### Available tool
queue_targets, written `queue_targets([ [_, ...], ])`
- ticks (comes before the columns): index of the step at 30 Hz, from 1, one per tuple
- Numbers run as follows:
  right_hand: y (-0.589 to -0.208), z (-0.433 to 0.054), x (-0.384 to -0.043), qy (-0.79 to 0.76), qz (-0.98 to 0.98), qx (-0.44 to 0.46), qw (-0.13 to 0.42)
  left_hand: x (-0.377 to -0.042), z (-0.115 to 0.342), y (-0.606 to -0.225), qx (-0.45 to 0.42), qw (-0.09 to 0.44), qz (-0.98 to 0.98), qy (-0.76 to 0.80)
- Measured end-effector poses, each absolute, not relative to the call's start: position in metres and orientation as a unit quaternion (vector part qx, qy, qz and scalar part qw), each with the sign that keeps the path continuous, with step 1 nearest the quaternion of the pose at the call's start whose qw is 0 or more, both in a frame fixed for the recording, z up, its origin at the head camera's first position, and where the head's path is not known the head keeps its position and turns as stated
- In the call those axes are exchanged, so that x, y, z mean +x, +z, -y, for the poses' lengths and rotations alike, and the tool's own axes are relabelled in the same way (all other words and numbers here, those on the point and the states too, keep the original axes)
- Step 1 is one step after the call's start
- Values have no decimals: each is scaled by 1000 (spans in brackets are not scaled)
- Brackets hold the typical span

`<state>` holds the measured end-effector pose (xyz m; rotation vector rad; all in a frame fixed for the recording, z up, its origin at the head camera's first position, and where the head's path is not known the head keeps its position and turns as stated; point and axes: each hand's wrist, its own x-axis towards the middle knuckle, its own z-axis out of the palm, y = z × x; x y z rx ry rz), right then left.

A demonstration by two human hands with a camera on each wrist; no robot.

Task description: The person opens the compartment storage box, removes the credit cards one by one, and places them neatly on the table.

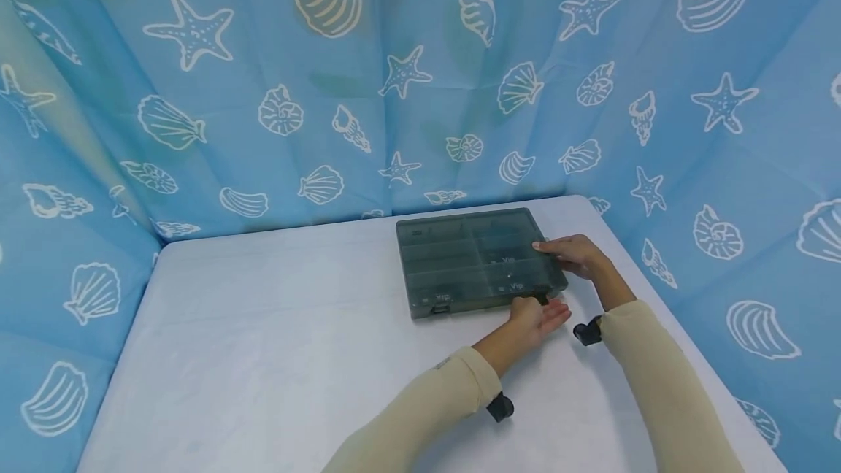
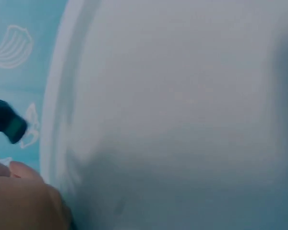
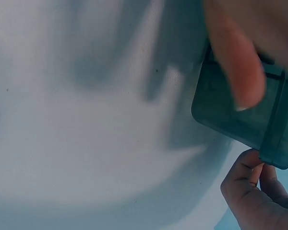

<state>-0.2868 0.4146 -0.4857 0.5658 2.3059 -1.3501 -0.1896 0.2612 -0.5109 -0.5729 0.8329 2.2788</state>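
A dark, see-through plastic compartment box point(image 1: 440, 258) lies with its lid down near the back right of the white table. My right hand point(image 1: 578, 254) grips its right side, with the thumb point(image 3: 245, 81) lying on top of the lid. At the front right corner, my left hand point(image 1: 535, 316) touches the front edge beside a latch. Its palm faces up and its fingers reach rightward. In the right wrist view, the left hand point(image 3: 259, 191) meets the edge of the box point(image 3: 225, 105). The left wrist view shows only part of the left hand point(image 2: 26, 203).
The white table point(image 1: 263, 356) extends left and in front of the box. A blue curtain point(image 1: 276, 93) with shell and starfish prints hangs behind and along the sides. Small black devices point(image 1: 501, 407) sit on the wrists, under the beige sleeves.
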Motion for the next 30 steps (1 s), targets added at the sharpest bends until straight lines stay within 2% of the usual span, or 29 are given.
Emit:
queue_targets([
  [3, -487, -414, -287, -485, -826, 203, 204, -188, -262, -519, -225, 309, -320, 867],
  [8, -487, -416, -287, -488, -826, 201, 200, -190, -257, -529, -174, 345, -364, 847],
  [11, -487, -417, -287, -488, -825, 202, 199, -192, -256, -531, -155, 349, -387, 839],
  [18, -490, -415, -292, -486, -825, 206, 199, -195, -253, -535, -168, 355, -373, 840],
  [22, -491, -411, -295, -483, -828, 201, 201, -196, -247, -534, -147, 373, -404, 822],
  [27, -490, -413, -291, -475, -836, 200, 186, -197, -231, -517, -34, 424, -544, 723],
  [30, -488, -415, -284, -443, -861, 195, 156, -200, -212, -498, 81, 412, -602, 679],
])
